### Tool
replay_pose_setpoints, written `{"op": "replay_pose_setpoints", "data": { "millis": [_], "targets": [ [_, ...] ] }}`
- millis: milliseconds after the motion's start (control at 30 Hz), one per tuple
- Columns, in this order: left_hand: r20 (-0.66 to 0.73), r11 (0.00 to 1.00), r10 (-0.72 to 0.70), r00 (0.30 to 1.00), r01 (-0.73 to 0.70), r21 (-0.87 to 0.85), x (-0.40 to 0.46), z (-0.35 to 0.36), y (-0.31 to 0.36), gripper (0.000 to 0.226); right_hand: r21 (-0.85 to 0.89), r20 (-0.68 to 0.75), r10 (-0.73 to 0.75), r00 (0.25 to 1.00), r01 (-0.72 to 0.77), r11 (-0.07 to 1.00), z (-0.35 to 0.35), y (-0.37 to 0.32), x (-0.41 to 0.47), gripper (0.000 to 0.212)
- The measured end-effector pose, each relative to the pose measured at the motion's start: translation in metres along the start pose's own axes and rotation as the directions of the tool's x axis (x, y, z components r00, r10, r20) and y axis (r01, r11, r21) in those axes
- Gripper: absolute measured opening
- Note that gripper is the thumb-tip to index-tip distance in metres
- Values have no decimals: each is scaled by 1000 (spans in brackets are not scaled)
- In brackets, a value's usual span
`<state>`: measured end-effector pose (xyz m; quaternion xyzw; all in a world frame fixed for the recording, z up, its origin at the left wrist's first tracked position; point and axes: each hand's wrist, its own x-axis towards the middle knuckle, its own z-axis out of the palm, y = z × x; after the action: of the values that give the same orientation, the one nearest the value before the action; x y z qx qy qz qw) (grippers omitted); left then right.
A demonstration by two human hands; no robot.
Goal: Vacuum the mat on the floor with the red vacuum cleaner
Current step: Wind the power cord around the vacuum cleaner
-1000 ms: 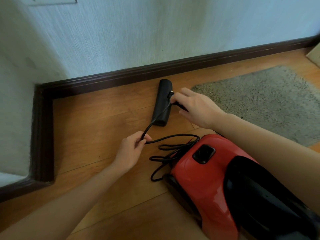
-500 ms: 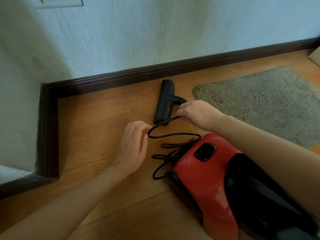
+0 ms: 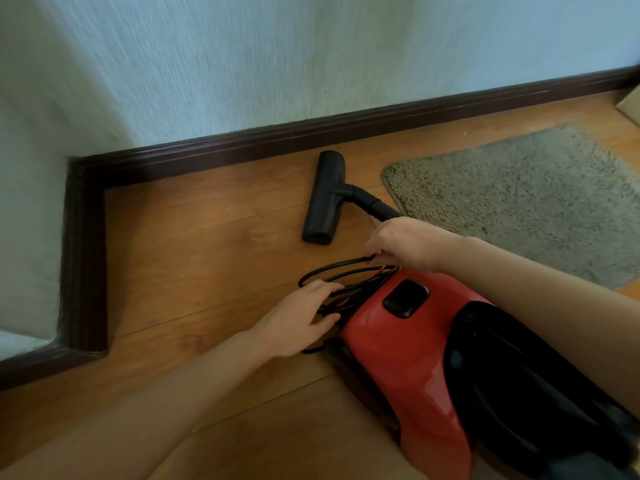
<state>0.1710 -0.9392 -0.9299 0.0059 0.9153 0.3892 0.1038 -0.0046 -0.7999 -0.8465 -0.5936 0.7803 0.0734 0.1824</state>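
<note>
The red vacuum cleaner [image 3: 415,348] with a black top lies on the wooden floor at the lower right. Its black floor nozzle [image 3: 323,202] rests flat on the floor near the baseboard, left of the grey shaggy mat [image 3: 512,199]. A black power cord [image 3: 332,271] lies in loose loops at the vacuum's front end. My right hand [image 3: 405,242] pinches one loop of the cord just above the vacuum. My left hand [image 3: 298,318] lies with spread fingers on the bundle of loops, beside the red body.
A dark baseboard [image 3: 277,142] runs along the pale wall and turns a corner at the left [image 3: 83,258]. A light-coloured box corner [image 3: 630,103] shows at the far right edge, beyond the mat.
My right hand has drawn back from the nozzle toward the vacuum with the cord. My left hand let go of the cord, then moved right onto the loops.
</note>
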Motion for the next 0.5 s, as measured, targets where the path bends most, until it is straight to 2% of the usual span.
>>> {"op": "replay_pose_setpoints", "data": {
  "millis": [167,333,500],
  "targets": [
    [-130,998,37,991,-44,-46,-14,10,-3,47,64,41,-1,999,-2,998,5,-1,-9,15],
    [-289,996,-14,957,-12,-90,-14,15,2,38,127,52,-37,998,30,991,4,1,-11,14],
    [-386,998,-61,921,57,-21,-15,20,10,35,58,122,-89,989,83,995,8,-2,-9,25]
  ]
}}
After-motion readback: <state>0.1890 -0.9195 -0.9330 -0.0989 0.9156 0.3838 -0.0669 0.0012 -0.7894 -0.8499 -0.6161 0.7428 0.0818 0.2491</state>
